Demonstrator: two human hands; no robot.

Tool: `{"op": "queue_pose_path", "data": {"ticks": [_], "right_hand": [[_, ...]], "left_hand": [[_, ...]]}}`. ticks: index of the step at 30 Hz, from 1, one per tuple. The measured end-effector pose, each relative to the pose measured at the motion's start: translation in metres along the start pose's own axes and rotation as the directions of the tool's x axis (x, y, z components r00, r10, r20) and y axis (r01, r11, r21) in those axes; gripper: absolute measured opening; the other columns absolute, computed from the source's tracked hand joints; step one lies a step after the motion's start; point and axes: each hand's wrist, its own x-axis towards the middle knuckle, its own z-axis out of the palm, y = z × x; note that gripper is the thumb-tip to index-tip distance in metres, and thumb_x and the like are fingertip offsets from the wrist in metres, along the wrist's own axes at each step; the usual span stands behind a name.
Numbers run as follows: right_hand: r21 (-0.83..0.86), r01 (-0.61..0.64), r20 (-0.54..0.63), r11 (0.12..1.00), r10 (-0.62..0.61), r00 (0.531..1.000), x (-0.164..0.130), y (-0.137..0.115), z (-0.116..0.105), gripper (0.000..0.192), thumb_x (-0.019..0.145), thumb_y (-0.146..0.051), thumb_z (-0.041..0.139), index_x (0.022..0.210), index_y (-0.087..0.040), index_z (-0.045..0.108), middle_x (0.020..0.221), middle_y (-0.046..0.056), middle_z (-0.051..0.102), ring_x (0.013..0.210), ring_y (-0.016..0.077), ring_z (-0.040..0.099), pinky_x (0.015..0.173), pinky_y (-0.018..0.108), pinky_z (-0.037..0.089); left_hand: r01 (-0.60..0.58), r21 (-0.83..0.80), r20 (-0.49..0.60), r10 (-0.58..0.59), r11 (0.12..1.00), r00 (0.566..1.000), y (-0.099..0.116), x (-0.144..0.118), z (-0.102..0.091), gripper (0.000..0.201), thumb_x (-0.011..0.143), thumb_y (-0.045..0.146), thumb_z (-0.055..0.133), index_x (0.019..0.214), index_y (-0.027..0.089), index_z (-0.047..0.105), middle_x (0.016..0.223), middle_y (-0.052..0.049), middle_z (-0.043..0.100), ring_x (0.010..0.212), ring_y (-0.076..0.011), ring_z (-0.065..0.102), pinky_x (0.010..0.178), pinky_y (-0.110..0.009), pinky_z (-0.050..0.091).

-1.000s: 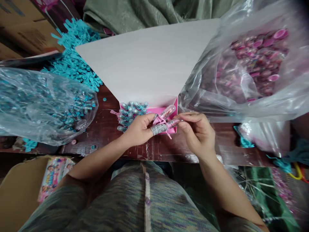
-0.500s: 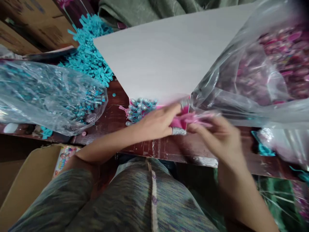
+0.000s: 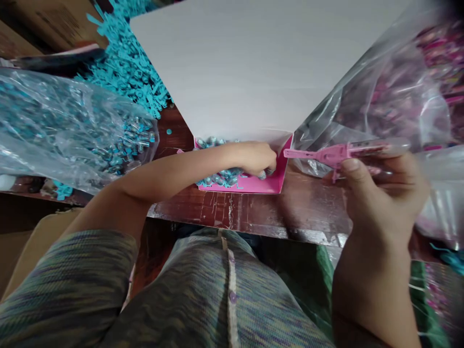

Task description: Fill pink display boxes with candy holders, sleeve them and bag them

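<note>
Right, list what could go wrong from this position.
The pink box sits close to the table edge; the left hand pressing inside it might nudge it off. The right hand holds the pink toy by a thin pinch in mid-air, so it might slip. The blue bag gapes open, and pieces could spill.

The left hand (image 3: 255, 158) reaches into the pink box (image 3: 276, 182), fingers down among blue-capped tubes (image 3: 217, 178). Just right of the box, the right hand (image 3: 380, 193) pinches a pink tube toy (image 3: 335, 153), level, before a clear bag (image 3: 391, 96).

Scratched table (image 3: 232, 212), pink box (image 3: 250, 184), bags (image 3: 72, 130)
</note>
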Motion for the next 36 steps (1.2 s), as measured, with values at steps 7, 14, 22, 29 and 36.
{"op": "queue_pose_path", "data": {"ticks": [7,14,22,29,36], "right_hand": [[-0.073,-0.03,0.142,0.997,0.04,0.989,0.001,0.001,0.009,0.032,0.071,-0.039,0.094,0.088,-0.023,0.073,0.086,0.003,0.077,0.056,0.0128,0.062,0.055,0.032,0.062],[-0.237,0.3,0.633,0.924,-0.087,0.77,0.011,-0.001,0.026,0.014,0.097,-0.032,0.076,0.109,-0.026,0.08,0.106,0.005,0.082,0.093,0.0169,0.077,0.08,0.029,0.064],[-0.338,0.482,0.776,0.809,-0.05,0.629,0.031,0.01,0.085,0.021,0.104,-0.033,0.062,0.117,-0.025,0.077,0.116,0.008,0.08,0.1,0.0259,0.076,0.088,0.042,0.06],[-0.386,0.555,0.862,0.737,0.073,0.501,0.046,0.009,0.109,0.028,0.104,-0.034,0.059,0.121,-0.024,0.077,0.117,0.008,0.082,0.098,0.0271,0.076,0.086,0.04,0.057],[-0.54,0.641,0.788,0.546,0.059,0.613,0.027,0.017,0.108,0.028,0.105,-0.04,0.058,0.113,-0.024,0.079,0.123,0.01,0.078,0.097,0.0254,0.071,0.068,0.034,0.049]], "left_hand": [[0.046,0.026,-0.142,-0.042,0.999,0.989,-0.019,-0.058,-0.019,0.041,0.085,0.005,0.059,0.113,0.024,0.082,0.098,-0.005,0.082,0.101,-0.0243,0.07,0.088,-0.035,0.051],[-0.099,-0.053,-0.341,0.075,0.994,0.937,-0.024,-0.119,0.016,0.041,0.086,0.0,0.046,0.1,0.023,0.077,0.104,-0.003,0.081,0.104,-0.0208,0.071,0.097,-0.036,0.055],[0.002,-0.02,-0.584,-0.013,1.0,0.811,-0.042,-0.144,0.06,0.032,0.095,0.008,0.048,0.1,0.024,0.076,0.122,-0.002,0.081,0.125,-0.0196,0.07,0.11,-0.042,0.053],[-0.013,-0.042,-0.587,-0.014,0.999,0.81,-0.049,-0.123,0.04,0.037,0.092,0.009,0.053,0.116,0.027,0.075,0.156,-0.001,0.064,0.15,-0.023,0.053,0.124,-0.048,0.044],[0.087,-0.084,-0.497,-0.117,0.993,0.86,-0.055,-0.114,0.044,0.039,0.09,0.007,0.055,0.12,0.021,0.076,0.146,-0.008,0.07,0.132,-0.0256,0.066,0.118,-0.044,0.047]]}}
